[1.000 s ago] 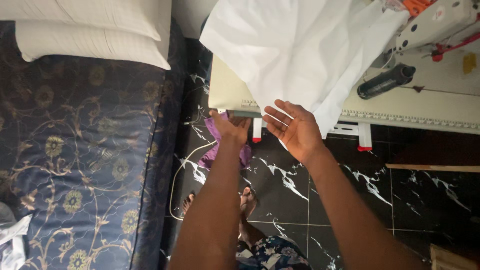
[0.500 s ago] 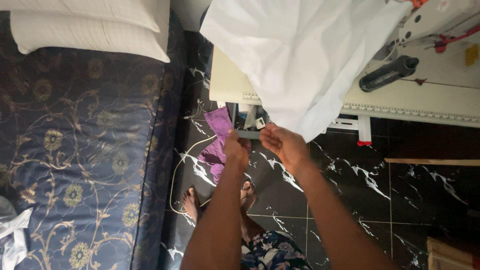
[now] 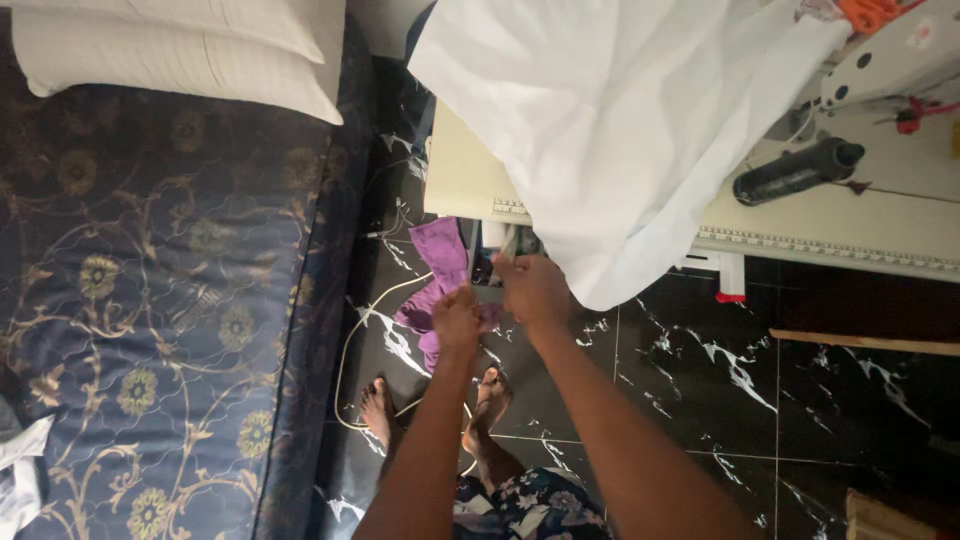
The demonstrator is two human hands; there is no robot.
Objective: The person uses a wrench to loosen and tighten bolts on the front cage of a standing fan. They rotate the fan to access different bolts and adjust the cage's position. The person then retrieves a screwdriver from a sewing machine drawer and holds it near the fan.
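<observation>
My left hand (image 3: 457, 315) is curled into a fist above the dark marble floor, just in front of a purple cloth (image 3: 440, 265) lying there. I see nothing in it. My right hand (image 3: 537, 290) is beside it, slightly higher, its fingers pinched on a small pale strip (image 3: 507, 245) that sticks up toward the table edge. The two hands are a few centimetres apart. A large white cloth (image 3: 620, 130) hangs over the cream sewing table (image 3: 460, 180), and its lower corner drops just right of my right hand.
A white sewing machine (image 3: 890, 60) and a black cylinder (image 3: 795, 172) sit on the table. A floral dark-blue mattress (image 3: 150, 300) with pillows (image 3: 180, 50) fills the left. A white cable (image 3: 350, 350) loops on the floor by my bare feet (image 3: 375, 410).
Both hands have dropped from the table's edge and drawn closer together. The right hand, open a second ago, is now pinched on the small strip. The view has tilted down slightly.
</observation>
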